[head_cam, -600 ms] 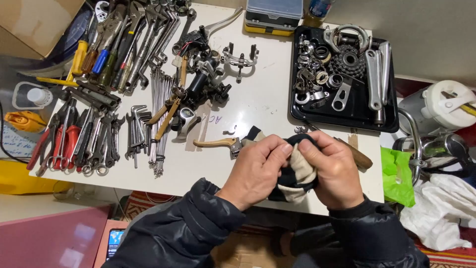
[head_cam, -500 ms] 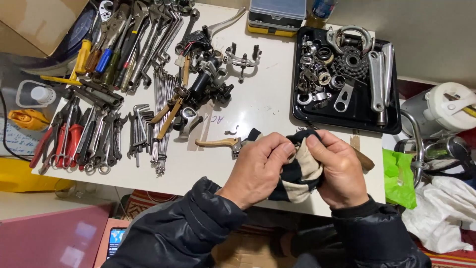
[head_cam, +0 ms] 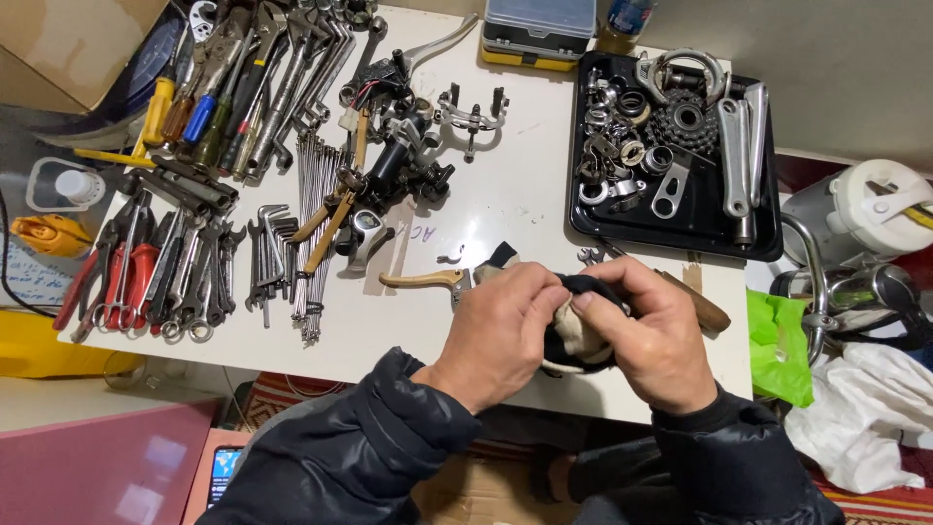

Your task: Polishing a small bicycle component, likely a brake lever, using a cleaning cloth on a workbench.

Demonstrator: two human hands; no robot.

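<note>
From the head camera, the left hand [head_cam: 505, 326] and the right hand [head_cam: 653, 332] meet just above the near edge of the white table [head_cam: 505, 209], both closed around a dirty rag [head_cam: 580, 335], dark with a pale patch, bunched between the fingers; whether a small part sits inside it cannot be told. The rag looks soft, light and limp, likely greasy, so it should fold wherever it is pinched and is best gathered in a wad, as both hands have it. Beside the left hand lies a tan-handled lever [head_cam: 420, 280]. The table is hard, smooth and crowded: pliers with red grips [head_cam: 121, 277] and hex keys [head_cam: 267, 248] at the left, a bundle of spokes [head_cam: 316, 224] further in, and a black tray [head_cam: 768, 233] of metal bicycle parts at the right. Past the right edge are a green bag [head_cam: 777, 340] and white cloth [head_cam: 875, 418]; a patterned rug shows below.
</note>
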